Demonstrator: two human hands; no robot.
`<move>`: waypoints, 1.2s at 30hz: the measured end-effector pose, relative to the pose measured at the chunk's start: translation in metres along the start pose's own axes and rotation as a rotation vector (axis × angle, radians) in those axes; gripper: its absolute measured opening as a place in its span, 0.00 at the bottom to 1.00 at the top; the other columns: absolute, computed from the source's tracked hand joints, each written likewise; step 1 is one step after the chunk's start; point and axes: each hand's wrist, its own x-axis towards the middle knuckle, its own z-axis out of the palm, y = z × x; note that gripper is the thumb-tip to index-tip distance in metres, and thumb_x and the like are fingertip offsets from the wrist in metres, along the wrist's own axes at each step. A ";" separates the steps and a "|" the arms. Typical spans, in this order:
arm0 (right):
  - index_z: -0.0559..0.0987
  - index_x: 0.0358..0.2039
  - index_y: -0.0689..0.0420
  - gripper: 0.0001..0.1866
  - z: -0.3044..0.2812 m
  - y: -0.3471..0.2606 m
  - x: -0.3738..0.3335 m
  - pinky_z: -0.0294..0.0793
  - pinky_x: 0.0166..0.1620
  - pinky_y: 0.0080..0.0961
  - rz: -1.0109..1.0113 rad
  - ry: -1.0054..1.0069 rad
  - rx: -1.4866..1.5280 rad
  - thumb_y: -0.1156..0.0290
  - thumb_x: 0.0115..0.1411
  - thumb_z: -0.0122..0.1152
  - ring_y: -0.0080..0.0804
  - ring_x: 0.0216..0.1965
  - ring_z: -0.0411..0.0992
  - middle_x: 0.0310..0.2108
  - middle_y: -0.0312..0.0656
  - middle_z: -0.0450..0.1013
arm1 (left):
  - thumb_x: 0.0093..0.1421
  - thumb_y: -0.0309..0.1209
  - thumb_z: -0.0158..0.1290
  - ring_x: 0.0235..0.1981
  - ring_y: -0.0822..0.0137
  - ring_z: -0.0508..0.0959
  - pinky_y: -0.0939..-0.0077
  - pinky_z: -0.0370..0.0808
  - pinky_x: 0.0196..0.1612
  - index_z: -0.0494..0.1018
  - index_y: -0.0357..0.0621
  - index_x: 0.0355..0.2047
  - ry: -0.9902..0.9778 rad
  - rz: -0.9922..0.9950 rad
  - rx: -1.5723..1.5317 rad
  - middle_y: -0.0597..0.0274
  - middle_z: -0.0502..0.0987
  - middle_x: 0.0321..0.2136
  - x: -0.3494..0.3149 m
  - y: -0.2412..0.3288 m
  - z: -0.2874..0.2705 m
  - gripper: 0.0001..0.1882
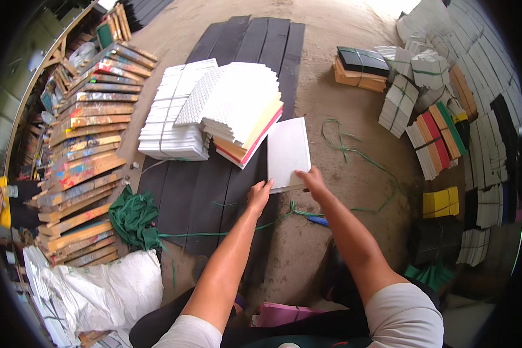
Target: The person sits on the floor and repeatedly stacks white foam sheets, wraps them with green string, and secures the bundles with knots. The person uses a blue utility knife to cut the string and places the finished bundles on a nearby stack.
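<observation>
A stack of white rectangular sheets [288,152] is held out in front of me, just right of the piles. My left hand [260,195] grips its near left corner, fingers closed on the edge. At the near right edge my right hand [312,181] is closed too, its thumb lying on top. Beyond my hands is a fanned pile of white textured sheets [252,93], with pale orange sheets [250,142] and a thin red layer beneath. A string-tied bundle of white sheets [171,139] lies to its left. Both piles rest on long black strips [185,191].
Green string [383,168] trails over the floor at right and across below my hands. Green cloth [133,214] and a white sack [110,284] lie at left, beside paint-stained wooden frames [95,122]. Tied bundles [398,104] stand at right. A pink stack [287,314] is near my legs.
</observation>
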 end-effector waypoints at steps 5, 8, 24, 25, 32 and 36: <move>0.69 0.51 0.63 0.24 -0.001 -0.056 -0.060 0.75 0.44 0.59 -0.435 0.299 -0.789 0.64 0.60 0.65 0.65 0.41 0.78 0.40 0.63 0.79 | 0.68 0.53 0.57 0.51 0.59 0.82 0.65 0.76 0.53 0.79 0.31 0.52 0.108 -0.031 -0.174 0.48 0.84 0.48 -0.020 -0.041 -0.029 0.31; 0.63 0.53 0.60 0.24 0.012 -0.058 -0.084 0.71 0.49 0.65 -0.395 0.277 -0.832 0.69 0.60 0.61 0.73 0.44 0.76 0.41 0.67 0.78 | 0.69 0.48 0.58 0.46 0.66 0.81 0.68 0.75 0.51 0.80 0.32 0.49 0.131 -0.095 -0.239 0.55 0.84 0.43 -0.048 -0.041 -0.045 0.27; 0.57 0.67 0.58 0.37 0.022 0.024 -0.209 0.72 0.59 0.43 -0.431 -0.368 -0.243 0.72 0.61 0.63 0.46 0.55 0.73 0.57 0.53 0.72 | 0.66 0.60 0.58 0.52 0.62 0.77 0.61 0.74 0.55 0.70 0.41 0.64 -0.029 -0.020 -0.647 0.56 0.78 0.53 -0.141 0.026 -0.088 0.39; 0.57 0.68 0.57 0.37 0.028 0.034 -0.209 0.72 0.60 0.43 -0.468 -0.455 -0.296 0.71 0.63 0.64 0.43 0.57 0.72 0.59 0.52 0.70 | 0.66 0.58 0.59 0.53 0.61 0.77 0.61 0.74 0.55 0.69 0.39 0.63 0.060 0.062 -0.667 0.55 0.78 0.54 -0.141 0.009 -0.086 0.39; 0.59 0.70 0.53 0.36 0.126 0.070 -0.173 0.70 0.62 0.43 -0.200 -0.210 -0.177 0.49 0.70 0.60 0.47 0.60 0.74 0.61 0.56 0.72 | 0.65 0.52 0.63 0.55 0.55 0.77 0.60 0.74 0.56 0.66 0.31 0.64 0.360 -0.007 -0.381 0.45 0.76 0.56 -0.169 -0.085 -0.083 0.40; 0.60 0.70 0.52 0.33 0.157 0.067 -0.199 0.69 0.63 0.47 -0.194 -0.215 -0.418 0.50 0.72 0.57 0.56 0.63 0.71 0.63 0.59 0.70 | 0.65 0.51 0.63 0.54 0.52 0.78 0.59 0.74 0.55 0.66 0.31 0.63 0.524 -0.114 -0.291 0.41 0.77 0.55 -0.184 -0.133 -0.093 0.39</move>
